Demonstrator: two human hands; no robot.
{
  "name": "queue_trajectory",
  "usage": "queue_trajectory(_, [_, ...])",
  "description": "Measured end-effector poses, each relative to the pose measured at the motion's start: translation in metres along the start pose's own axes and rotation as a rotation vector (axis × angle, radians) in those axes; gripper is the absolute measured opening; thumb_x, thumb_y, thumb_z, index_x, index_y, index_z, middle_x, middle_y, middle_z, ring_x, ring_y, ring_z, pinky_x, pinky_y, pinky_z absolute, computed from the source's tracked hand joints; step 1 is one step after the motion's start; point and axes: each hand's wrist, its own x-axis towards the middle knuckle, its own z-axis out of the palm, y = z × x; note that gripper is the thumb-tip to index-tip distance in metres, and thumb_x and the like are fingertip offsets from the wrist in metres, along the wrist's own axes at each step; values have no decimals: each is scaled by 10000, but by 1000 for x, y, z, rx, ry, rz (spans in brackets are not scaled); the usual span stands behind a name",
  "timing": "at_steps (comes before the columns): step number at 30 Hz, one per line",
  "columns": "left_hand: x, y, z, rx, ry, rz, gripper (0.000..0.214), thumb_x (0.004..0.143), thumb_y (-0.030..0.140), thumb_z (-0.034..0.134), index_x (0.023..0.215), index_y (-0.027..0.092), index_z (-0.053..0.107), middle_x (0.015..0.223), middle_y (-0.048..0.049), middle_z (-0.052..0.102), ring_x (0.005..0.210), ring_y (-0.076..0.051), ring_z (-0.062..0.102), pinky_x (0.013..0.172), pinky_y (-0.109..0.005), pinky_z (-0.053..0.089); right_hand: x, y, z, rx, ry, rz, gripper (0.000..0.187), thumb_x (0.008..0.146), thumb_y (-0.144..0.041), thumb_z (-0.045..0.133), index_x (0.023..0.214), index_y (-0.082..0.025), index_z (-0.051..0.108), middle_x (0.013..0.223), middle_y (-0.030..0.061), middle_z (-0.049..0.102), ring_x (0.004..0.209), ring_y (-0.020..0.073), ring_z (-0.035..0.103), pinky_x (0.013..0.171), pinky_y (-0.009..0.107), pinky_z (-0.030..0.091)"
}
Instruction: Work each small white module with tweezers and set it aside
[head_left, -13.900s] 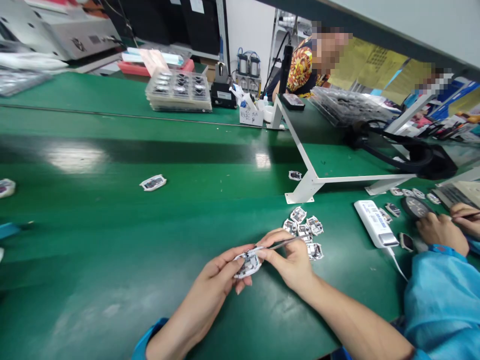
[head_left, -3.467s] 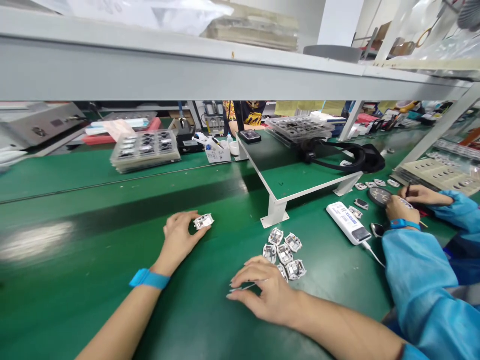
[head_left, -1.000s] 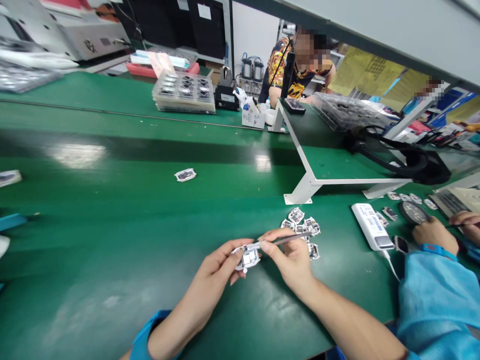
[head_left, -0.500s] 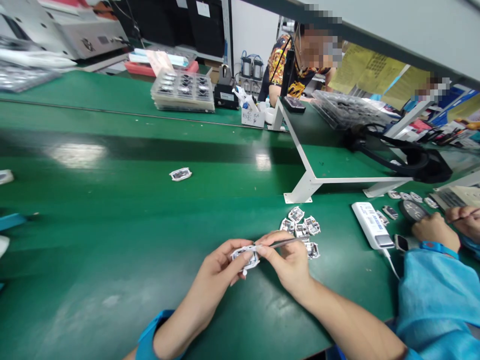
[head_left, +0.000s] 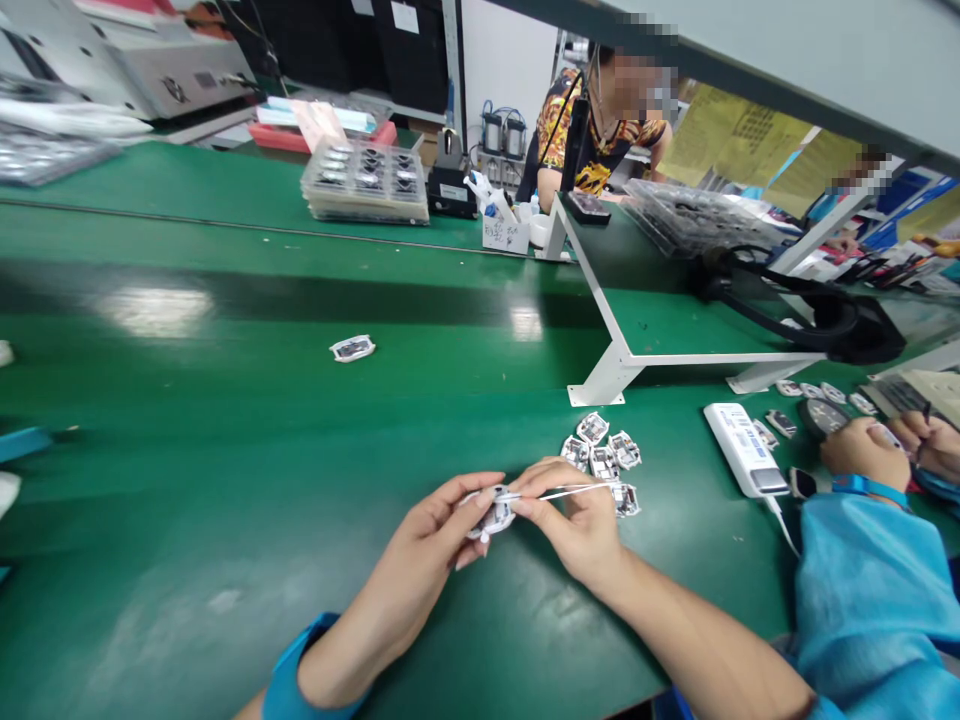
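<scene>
Fingers [head_left: 466,514] pinch a small white oval electronics housing [head_left: 498,517]

The left hand [head_left: 427,545] holds it above the glossy green tabletop [head_left: 225,450]. The right hand [head_left: 574,525] grips a slender shiny tool [head_left: 577,489] angled to the housing's upper edge. Just beyond that hand lies a cluster of similar white housings [head_left: 604,461]; a white rectangular plastic device [head_left: 742,445] lies to their right.

An electronics workshop, shown by its green workbench [head_left: 225,440], stacked parts trays [head_left: 365,186] and open device casings [head_left: 501,515].
</scene>
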Motion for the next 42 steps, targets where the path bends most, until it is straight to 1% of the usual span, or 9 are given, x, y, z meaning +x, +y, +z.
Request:
queue_trajectory(3, [-1,2,-1,29,-19,20,453,664,470,812,1012,192,732,762,-2,651,614,-116,477,535,-215,365,1,0,-1,73,26,70,46,823,-259,741,815,-232,704,816,33,753,790,204,715,764,358,561])
queue_trajectory(8, [-3,5,0,130,-13,120,340,679,388,802,968,216,750,741,-5,681,611,-140,498,547,-242,389,2,1,-2,119,98,217,109,803,-301,744,817,-217,677,784,16,729,744,181,694,711,311,552])
queue_trajectory(11, [-3,5,0,189,-25,179,310,691,360,786,965,220,749,790,-24,721,644,-165,545,579,-260,417,3,2,-2,138,84,265,134,787,-320,753,803,-215,670,757,5,720,719,171,683,693,297,545])
queue_trajectory(15, [-1,2,-3,243,-46,206,325,714,367,754,997,210,729,872,-49,748,725,-197,596,637,-276,453,4,4,-2,202,62,300,123,773,-293,763,790,-218,667,725,-11,716,685,156,673,670,278,537])
queue_trajectory(21, [0,-1,-6,315,-56,228,339,745,368,704,1036,194,695,849,-41,734,696,-185,588,640,-276,462,5,6,-2,230,61,366,143,719,-274,802,762,-208,683,718,-19,716,673,144,656,667,264,512])
queue_trajectory(24, [0,-1,-5,337,-62,238,347,754,369,688,1050,189,687,865,-46,734,696,-185,590,639,-278,462,4,6,-2,237,72,372,146,722,-285,801,768,-209,684,724,-19,713,680,144,653,675,265,507])
queue_trajectory(29, [1,-1,-5,350,-55,250,332,767,375,672,1039,185,687,868,-54,734,711,-190,594,641,-278,465,3,5,-2,234,88,328,117,748,-268,786,782,-217,687,743,-21,712,700,135,654,692,254,506])
queue_trajectory(38, [0,-2,-4,325,-64,251,313,748,362,701,1011,191,705,879,-56,748,726,-193,614,649,-271,484,4,4,0,256,101,350,145,712,-273,799,745,-208,673,683,-19,711,641,147,661,640,267,528])
queue_trajectory(42, [0,-2,-3,311,-68,248,317,742,353,708,1016,193,708,904,-61,756,753,-200,629,657,-269,493,5,1,0,270,107,351,127,719,-252,788,743,-208,672,686,-17,716,645,145,666,647,267,531])
